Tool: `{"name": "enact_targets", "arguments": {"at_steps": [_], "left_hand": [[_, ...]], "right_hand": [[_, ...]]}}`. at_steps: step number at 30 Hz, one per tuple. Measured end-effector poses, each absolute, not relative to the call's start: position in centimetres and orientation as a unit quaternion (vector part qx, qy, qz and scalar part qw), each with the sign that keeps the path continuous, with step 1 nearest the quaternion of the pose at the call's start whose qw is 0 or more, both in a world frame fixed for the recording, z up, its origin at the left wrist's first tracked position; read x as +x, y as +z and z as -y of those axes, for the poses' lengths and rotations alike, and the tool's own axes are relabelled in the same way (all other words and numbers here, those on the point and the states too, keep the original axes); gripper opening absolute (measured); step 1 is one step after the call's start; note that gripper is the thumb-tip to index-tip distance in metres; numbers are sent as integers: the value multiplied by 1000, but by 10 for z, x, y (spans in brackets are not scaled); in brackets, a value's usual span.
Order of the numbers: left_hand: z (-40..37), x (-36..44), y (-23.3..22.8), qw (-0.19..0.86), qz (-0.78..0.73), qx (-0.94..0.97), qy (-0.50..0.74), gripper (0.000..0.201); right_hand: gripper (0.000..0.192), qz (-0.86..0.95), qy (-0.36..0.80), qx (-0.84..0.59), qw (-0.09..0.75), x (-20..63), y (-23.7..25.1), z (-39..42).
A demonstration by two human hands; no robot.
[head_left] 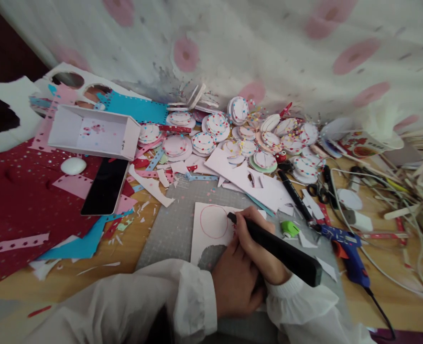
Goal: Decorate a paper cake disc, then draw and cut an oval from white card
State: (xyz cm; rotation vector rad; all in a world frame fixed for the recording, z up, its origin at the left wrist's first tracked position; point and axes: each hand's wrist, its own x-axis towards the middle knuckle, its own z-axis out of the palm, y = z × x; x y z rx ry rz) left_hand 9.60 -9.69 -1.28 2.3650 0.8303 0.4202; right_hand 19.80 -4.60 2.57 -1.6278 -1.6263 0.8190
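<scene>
A white board (207, 248) lies on the grey cutting mat, with a red circle outline drawn near its top and a rounded opening below that shows grey. My right hand (256, 239) grips a thick black pen-shaped cutter (283, 246), its narrow tip touching the board at the circle's right edge. My left hand (235, 279) rests back-up on the board's lower right part, with the right hand lying over it. Its fingers look curled and pressed down on the board, partly hidden. A small green clip-like object (289, 229) sits right of my right hand.
Several layered white discs with coloured dots (216, 125) crowd the back. At left are a white box (96, 131), a phone (105, 187) and red sheets (25, 191). A blue glue gun (351, 258), black marker (295, 196), scissors (319, 191) and cables lie at right.
</scene>
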Motion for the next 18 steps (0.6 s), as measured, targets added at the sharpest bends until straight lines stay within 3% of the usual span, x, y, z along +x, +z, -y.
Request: {"name": "enact_targets", "arguments": {"at_steps": [18], "left_hand": [[93, 97, -9, 311, -304, 883, 177, 55]], "right_hand": [[23, 610, 297, -645, 351, 195, 13, 53]]}}
